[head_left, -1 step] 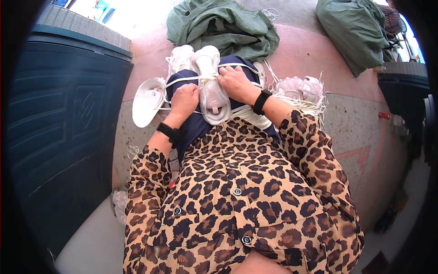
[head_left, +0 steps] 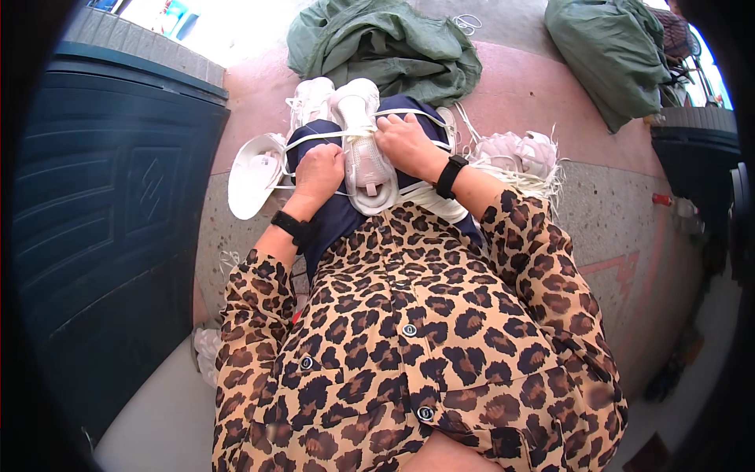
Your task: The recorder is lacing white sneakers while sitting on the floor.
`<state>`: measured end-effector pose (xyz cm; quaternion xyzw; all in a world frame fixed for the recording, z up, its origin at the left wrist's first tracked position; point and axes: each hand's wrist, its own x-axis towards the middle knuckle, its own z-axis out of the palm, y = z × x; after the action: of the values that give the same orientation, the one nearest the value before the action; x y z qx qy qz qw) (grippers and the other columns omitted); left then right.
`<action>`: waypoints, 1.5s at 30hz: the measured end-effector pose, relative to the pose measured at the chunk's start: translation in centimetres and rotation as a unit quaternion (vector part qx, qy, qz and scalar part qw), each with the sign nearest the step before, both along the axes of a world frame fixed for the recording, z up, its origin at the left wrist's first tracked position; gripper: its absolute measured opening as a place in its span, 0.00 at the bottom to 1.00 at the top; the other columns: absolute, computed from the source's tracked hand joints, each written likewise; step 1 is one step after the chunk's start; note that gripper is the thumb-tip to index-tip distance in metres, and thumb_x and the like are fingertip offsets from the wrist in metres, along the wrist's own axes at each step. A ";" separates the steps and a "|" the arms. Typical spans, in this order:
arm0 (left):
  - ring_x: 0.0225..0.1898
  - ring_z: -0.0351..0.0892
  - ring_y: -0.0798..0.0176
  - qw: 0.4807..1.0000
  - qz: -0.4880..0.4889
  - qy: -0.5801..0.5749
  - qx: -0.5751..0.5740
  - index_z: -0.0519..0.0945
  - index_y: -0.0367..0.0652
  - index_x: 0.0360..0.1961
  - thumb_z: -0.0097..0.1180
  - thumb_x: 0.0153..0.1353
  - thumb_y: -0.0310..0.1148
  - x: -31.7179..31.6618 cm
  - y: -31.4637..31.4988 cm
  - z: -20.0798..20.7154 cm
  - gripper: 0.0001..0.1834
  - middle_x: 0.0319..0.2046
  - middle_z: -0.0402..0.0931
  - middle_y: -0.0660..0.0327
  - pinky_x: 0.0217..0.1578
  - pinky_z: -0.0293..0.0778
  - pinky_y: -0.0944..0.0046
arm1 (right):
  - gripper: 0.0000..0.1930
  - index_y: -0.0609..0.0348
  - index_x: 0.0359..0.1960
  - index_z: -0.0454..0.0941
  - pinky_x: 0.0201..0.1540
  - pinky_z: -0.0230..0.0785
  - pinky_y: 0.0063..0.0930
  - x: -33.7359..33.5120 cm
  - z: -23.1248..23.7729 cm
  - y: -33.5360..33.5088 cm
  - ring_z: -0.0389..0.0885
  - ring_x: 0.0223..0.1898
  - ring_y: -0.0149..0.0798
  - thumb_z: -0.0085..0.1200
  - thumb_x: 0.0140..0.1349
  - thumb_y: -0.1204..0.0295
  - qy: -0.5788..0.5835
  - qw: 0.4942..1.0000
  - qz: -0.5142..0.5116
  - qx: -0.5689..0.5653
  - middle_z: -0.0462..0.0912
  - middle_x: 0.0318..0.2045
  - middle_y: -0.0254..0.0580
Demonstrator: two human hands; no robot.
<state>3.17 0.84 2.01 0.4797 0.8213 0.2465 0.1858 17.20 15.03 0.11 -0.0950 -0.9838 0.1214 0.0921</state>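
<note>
Between my thighs lies a white sneaker [head_left: 368,167], its heel opening toward me. White shoelace [head_left: 311,137] stretches from it over both knees. My left hand [head_left: 318,171] is closed in a fist at the sneaker's left side, on the shoelace. At the other side my right hand [head_left: 407,146] pinches the lace near the eyelets. The fingertips of both hands are partly hidden. Just beyond, another white shoe [head_left: 355,101] meets this one, with a further white sneaker [head_left: 311,102] beside it. A white shoe lying on its side [head_left: 253,175] rests by my left knee.
A heap of pale shoes with loose laces [head_left: 515,157] sits on the floor to the right. Ahead lies a crumpled green sack [head_left: 385,47]; a fuller green sack [head_left: 609,59] stands at the far right. A dark blue panelled door [head_left: 118,189] borders my left.
</note>
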 end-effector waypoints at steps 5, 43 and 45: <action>0.32 0.74 0.48 0.987 -0.066 0.127 -0.068 0.76 0.39 0.23 0.47 0.51 0.30 -0.1 0.5 -0.1 0.08 0.25 0.74 0.51 0.33 0.71 0.51 | 0.05 0.55 0.24 0.76 0.37 0.60 0.37 0.1 0.1 -0.4 0.73 0.36 0.36 0.47 0.48 0.72 -0.020 0.999 -0.032 0.002 0.74 0.28 0.36; 0.36 0.73 0.48 0.989 -0.026 0.141 -0.042 0.78 0.38 0.28 0.56 0.48 0.36 0.9 5.8 1.9 0.11 0.29 0.76 0.52 0.33 0.70 0.53 | 0.07 0.61 0.28 0.75 0.37 0.67 0.41 1.1 -1.0 -0.3 0.74 0.32 0.52 0.46 0.47 0.77 0.065 0.945 -0.151 -0.283 0.76 0.25 0.51; 0.36 0.74 0.47 0.986 -0.036 0.101 -0.131 0.77 0.37 0.28 0.57 0.48 0.36 0.4 7.8 1.8 0.12 0.29 0.76 0.51 0.34 0.70 0.53 | 0.04 0.59 0.24 0.75 0.36 0.67 0.39 1.0 -1.3 -0.6 0.74 0.31 0.49 0.47 0.46 0.76 0.118 0.966 -0.099 -0.206 0.76 0.24 0.47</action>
<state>3.59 8.61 3.76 0.5027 0.8433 0.0806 0.1719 18.15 14.42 -1.22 -0.1938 -0.9053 0.3223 0.1977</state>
